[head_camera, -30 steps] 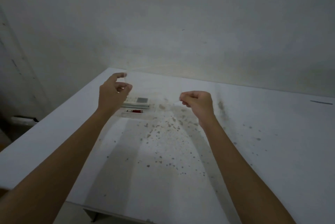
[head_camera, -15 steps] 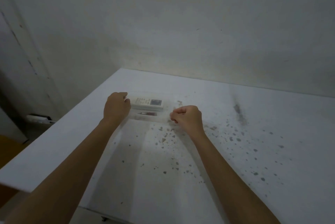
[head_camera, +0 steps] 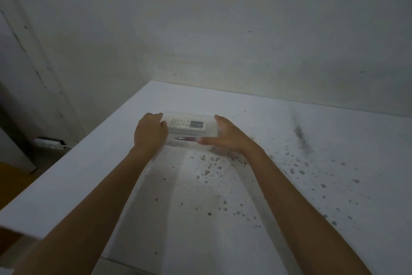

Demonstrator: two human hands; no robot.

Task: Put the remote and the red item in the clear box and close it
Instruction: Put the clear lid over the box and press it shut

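Both arms reach toward 12 o'clock over the surface; left hand curls on the box, right hand spread against it; remote and red item inside

Left hand fingers behind clear box

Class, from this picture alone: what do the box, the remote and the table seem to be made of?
Box: clear, smooth plastic, probably; its contents show through it.
Remote: pale matte plastic, apparently, with buttons and a grey display.
Table: hard, flat, white matte top, perhaps laminate or painted board; dark specks mark it.
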